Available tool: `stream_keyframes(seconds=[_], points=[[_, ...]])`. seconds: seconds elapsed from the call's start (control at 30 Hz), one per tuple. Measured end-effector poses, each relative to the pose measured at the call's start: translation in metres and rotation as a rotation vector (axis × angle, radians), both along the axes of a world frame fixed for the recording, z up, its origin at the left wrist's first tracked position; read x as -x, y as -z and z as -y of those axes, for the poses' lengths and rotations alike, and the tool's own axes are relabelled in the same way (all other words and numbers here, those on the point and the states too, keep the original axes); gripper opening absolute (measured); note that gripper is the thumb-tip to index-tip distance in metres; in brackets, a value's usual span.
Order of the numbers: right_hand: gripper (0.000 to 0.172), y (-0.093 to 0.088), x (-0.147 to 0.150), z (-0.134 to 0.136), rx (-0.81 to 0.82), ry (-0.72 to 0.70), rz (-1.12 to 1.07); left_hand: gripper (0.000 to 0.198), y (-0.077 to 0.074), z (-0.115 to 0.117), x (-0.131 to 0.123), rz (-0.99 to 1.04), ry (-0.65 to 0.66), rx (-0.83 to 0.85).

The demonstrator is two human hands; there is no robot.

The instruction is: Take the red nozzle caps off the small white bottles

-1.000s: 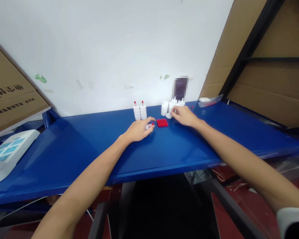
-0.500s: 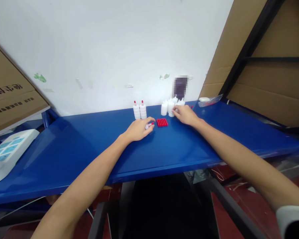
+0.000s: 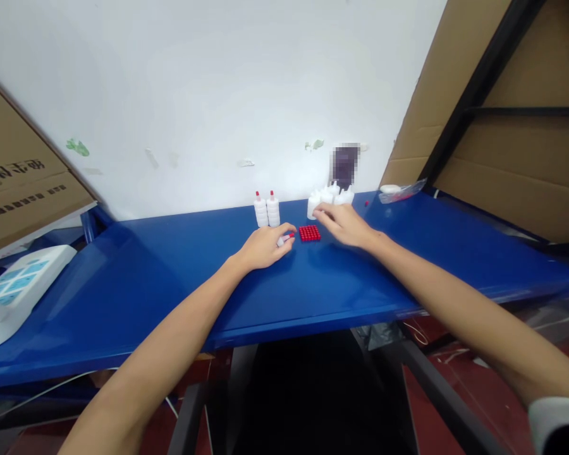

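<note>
My left hand rests low over the table, its fingers curled around a white squeeze bottle with a red tip. Most of that bottle is hidden by the hand. Beside the fingers lies a tight block of small red caps. My right hand is just beyond the caps, thumb and forefinger pinched close together in front of white bottles with bare nozzles. Whatever it may hold cannot be made out against the white behind. Two red-tipped white bottles stand upright behind my left hand.
The blue table runs along a white wall. A clear plastic bag and a single red cap lie at the back right. At the left edge sits a white device with blue panels; cardboard leans above it.
My right hand has moved slightly left and nearer to me, covering more of the front bottles. My left hand keeps its place and its hold on the red-tipped bottle.
</note>
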State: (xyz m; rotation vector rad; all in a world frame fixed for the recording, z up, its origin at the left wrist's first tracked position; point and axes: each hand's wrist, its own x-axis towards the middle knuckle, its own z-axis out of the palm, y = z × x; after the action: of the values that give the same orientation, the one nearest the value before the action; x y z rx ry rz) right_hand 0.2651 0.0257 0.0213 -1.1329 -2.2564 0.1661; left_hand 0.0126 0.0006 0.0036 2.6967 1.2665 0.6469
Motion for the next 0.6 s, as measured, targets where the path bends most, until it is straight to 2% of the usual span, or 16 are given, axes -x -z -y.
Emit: stream_keyframes(seconds=[0.07,0.17,0.37,0.5,0.6], points=[[0.036,-0.003,0.015,0.016,0.059,-0.135,0.036,0.036,0.000,0.001,-0.001,-0.007,0.005,-0.003],[0.029,-0.002,0.033,0.030,0.070,-0.225,0.118,0.030,-0.001,0.003,-0.003,-0.018,0.043,-0.005],[0.031,0.006,0.032,0.023,0.035,-0.393,0.138,0.026,-0.002,0.003,-0.009,-0.007,0.078,-0.008],[0.029,0.006,0.028,0.017,0.086,-0.424,0.085,0.024,0.000,0.001,-0.012,0.047,0.103,-0.024],[0.035,0.003,0.024,0.015,0.123,-0.378,0.047,0.026,0.001,-0.001,-0.009,0.027,0.107,-0.047]])
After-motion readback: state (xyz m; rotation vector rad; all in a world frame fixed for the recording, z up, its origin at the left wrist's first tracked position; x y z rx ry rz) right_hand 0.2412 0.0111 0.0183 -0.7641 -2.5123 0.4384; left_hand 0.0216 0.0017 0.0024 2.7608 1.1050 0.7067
